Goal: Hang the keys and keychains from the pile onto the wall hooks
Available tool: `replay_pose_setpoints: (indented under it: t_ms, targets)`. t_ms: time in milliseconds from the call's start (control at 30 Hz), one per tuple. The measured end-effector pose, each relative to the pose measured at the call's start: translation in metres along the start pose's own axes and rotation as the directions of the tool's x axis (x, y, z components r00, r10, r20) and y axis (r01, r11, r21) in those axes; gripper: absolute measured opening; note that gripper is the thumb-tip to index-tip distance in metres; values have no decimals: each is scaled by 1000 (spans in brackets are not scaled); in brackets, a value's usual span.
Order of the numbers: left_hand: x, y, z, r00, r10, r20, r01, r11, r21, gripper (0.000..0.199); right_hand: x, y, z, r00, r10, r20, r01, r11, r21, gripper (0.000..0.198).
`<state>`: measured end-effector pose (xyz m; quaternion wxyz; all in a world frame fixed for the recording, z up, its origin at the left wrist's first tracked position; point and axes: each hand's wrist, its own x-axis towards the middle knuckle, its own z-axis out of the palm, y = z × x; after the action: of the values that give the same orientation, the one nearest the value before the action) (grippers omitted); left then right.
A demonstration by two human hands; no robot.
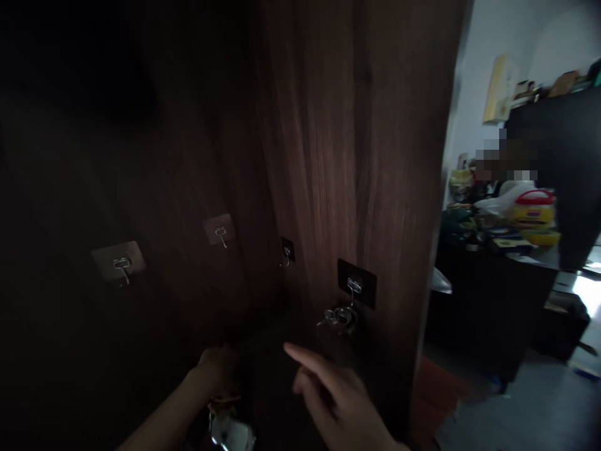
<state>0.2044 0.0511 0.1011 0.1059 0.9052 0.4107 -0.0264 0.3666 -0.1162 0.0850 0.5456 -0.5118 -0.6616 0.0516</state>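
Observation:
My right hand point(340, 401) is in front of the dark wood panel, index finger stretched out to the left and the other fingers partly curled, with nothing held. Just above it, a bunch of keys point(342, 316) on a ring hangs from a metal hook on a black adhesive pad point(369, 285). Low in the dark corner is my left hand point(218, 369), its fingers lost in shadow. Below that hand lie a brownish strip point(224, 401) and a shiny pale object point(232, 433) with metal edges; whether the hand touches them cannot be made out.
More adhesive hooks are fixed to the walls: one on a pale pad point(134, 254), one on a brownish pad point(226, 222) and a small black one point(291, 248). Past the panel's right edge, a dark cabinet point(479, 300) bears a red-lidded yellow tub point(534, 213) and bags.

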Motion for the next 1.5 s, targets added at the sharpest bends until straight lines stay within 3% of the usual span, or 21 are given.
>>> replay_pose_setpoints:
  t_ms: [33, 100, 133, 167, 233, 333, 367, 433, 533, 667, 733, 900, 967, 1133, 1300, 1400, 1500]
  targets:
    - [-1, 7, -1, 999, -13, -40, 13, 1000, 4, 35, -7, -4, -10, 988, -87, -129, 82, 996, -43, 56]
    - [1, 33, -4, 993, 51, -110, -57, 997, -51, 44, -16, -10, -28, 909, -118, -399, 79, 990, -114, 46]
    - [3, 51, -4, 958, 191, -213, -237, 947, -216, 55, -18, -12, -35, 849, -131, -513, 74, 989, -129, 39]
    - [5, 70, -3, 906, 292, -306, -397, 837, -377, 67, -18, -13, -41, 793, -130, -596, 60, 989, -136, 33]
    - [10, 111, 5, 824, 285, -490, -545, 637, -546, 79, -17, -15, -47, 733, -113, -670, 31, 991, -133, 23]
    - [19, 159, 21, 790, 14, -613, -530, 519, -671, 56, -13, -15, -53, 770, -53, -636, -22, 994, -109, 17]
    - [20, 168, 25, 795, -75, -602, -496, 492, -716, 48, -12, -15, -55, 793, -28, -609, -36, 995, -93, 19]
    - [21, 178, 27, 832, -140, -537, -436, 432, -789, 40, -10, -17, -61, 858, 36, -512, -80, 995, -64, 24]
    - [15, 174, 20, 899, -87, -430, -387, 303, -871, 31, -3, -23, -73, 938, 214, -274, -238, 969, -58, 36]
    - [3, 159, 6, 956, 149, -251, -258, 34, -965, 33, 12, -34, -82, 901, 429, -59, -432, 900, -56, 54]
    - [1, 153, -1, 951, 234, -201, -214, 29, -976, 34, 18, -37, -81, 889, 455, -41, -457, 887, -69, 60]
    - [3, 147, -24, 948, 292, -130, -200, 227, -953, 24, 17, -34, -75, 870, 490, -63, -494, 860, -130, 60]
    - [4, 147, -34, 947, 312, -72, -152, 239, -959, 23, 13, -29, -74, 858, 511, -47, -513, 851, -115, 57]
    - [3, 143, -43, 912, 409, 16, -16, 75, -997, 24, 8, -24, -72, 841, 541, -20, -540, 836, -93, 57]
    - [-1, 131, -50, 879, 475, 35, 82, -79, -993, 20, 10, -26, -72, 848, 529, -38, -525, 828, -196, 56]
    - [-4, 121, -60, 896, 444, -1, 62, -128, -990, 16, 10, -26, -73, 857, 513, -42, -505, 822, -263, 54]
    - [-11, 104, -60, 932, 359, -52, -13, -110, -994, 15, 7, -24, -72, 881, 470, -49, -463, 837, -293, 53]
